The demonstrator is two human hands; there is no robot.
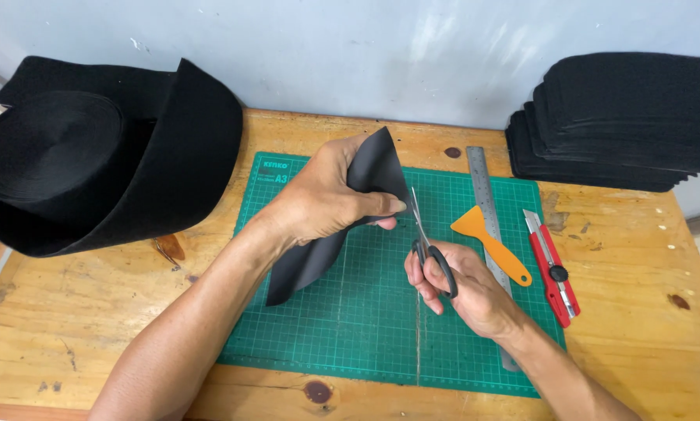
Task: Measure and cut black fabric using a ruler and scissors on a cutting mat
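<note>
You're mid-cut: your left hand (327, 199) pinches the black fabric piece (334, 226) between thumb and fingers, holding it bent up off the green cutting mat (350, 327). Your right hand (463, 284) is closed through the loops of the scissors (426, 238), blades pointing up, their tips at the fabric's right edge (how far apart they stand is hard to tell). By my reading, the next snip needs the edge kept taut and fed straight into the blades. Steel ruler (482, 187), orange scraper (490, 242) and red utility knife (553, 269) lie idle to the right.

Ruler (484, 199) right of scissors (426, 242)
</note>
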